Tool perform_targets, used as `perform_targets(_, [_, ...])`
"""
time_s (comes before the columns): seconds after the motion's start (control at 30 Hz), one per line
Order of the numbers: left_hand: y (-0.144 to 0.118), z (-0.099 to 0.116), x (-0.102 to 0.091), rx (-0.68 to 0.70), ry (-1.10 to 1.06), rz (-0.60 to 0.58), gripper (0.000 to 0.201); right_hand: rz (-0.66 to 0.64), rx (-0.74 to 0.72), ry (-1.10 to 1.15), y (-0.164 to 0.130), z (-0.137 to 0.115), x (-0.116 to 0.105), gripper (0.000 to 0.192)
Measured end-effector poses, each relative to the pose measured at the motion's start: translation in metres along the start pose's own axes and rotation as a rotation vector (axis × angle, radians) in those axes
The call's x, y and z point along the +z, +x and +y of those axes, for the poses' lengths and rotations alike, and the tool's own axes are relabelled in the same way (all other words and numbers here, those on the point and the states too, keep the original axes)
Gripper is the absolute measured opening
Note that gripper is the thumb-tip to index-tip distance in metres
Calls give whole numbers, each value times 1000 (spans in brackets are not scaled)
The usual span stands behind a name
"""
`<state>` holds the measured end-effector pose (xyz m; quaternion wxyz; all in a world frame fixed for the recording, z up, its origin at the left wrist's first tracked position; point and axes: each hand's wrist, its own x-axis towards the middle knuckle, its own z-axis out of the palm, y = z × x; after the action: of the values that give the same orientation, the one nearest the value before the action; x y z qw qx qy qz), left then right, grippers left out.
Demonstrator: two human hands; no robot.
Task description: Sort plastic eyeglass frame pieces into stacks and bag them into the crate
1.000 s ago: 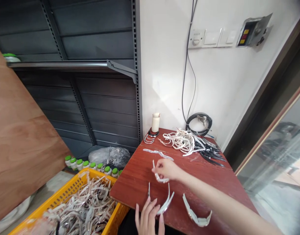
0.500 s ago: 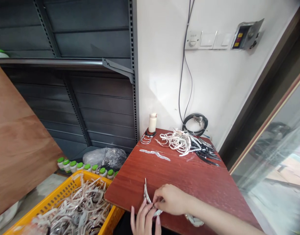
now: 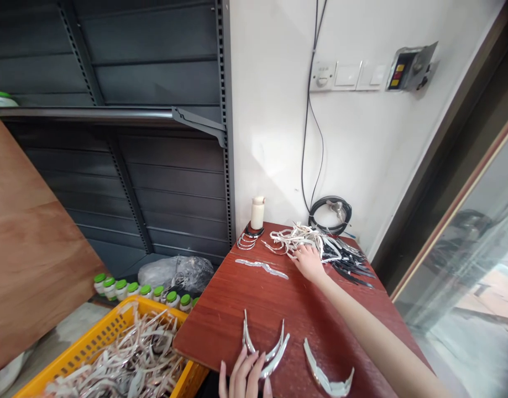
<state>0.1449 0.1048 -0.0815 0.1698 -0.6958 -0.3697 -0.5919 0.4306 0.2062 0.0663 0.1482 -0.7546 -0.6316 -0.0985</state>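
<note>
Many pale strips (image 3: 294, 234) lie heaped against the right hand (image 3: 309, 263).

Left hand (image 3: 245, 378) cut off by bottom edge; hides the near part of the curved silver strips (image 3: 276, 359). Right hand (image 3: 310, 264) over the white strips (image 3: 305, 232): fingertips obscured, grip unclear. Yellow crate (image 3: 195, 376) runs out of frame. Dial plate (image 3: 323, 76) lettering illegibly small.
</note>
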Motion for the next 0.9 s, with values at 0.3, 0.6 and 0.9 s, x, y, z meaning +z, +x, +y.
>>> perform_targets(0.3, [1,0,-5,-12,-19,-40,24,-204,-53,289,-29,1,-41,21])
perform_targets(0.6, [1,-3,-18,-11,-74,-235,27,-552,-120,548,-155,10,-87,19])
perform_targets(0.9, [1,-6,-19,24,-69,-259,28,-599,-135,538,-183,3,-71,14])
